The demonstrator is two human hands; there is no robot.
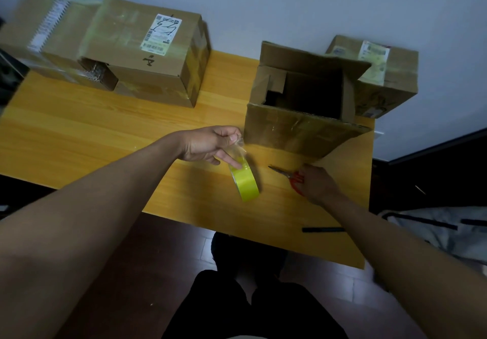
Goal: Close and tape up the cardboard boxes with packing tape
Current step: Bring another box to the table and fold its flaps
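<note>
Open box [305, 106] on the table's [105, 133] right half, flaps up, not yet closed or taped. Just near of it, tape roll [243, 180] dangling from a pulled clear strip, pinched by left hand [208, 143] fingers. Right hand [316, 183] fingers curled round red-handled scissors [288, 174] lying on the table. Far left, taped boxes [147, 51] apparently finished; another taped box [382, 75] far right.

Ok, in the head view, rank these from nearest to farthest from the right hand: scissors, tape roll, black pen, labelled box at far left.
1. scissors, under the right hand
2. tape roll, to its left
3. black pen, near the table's front edge; close to the roll's rank
4. labelled box, far back left
</note>
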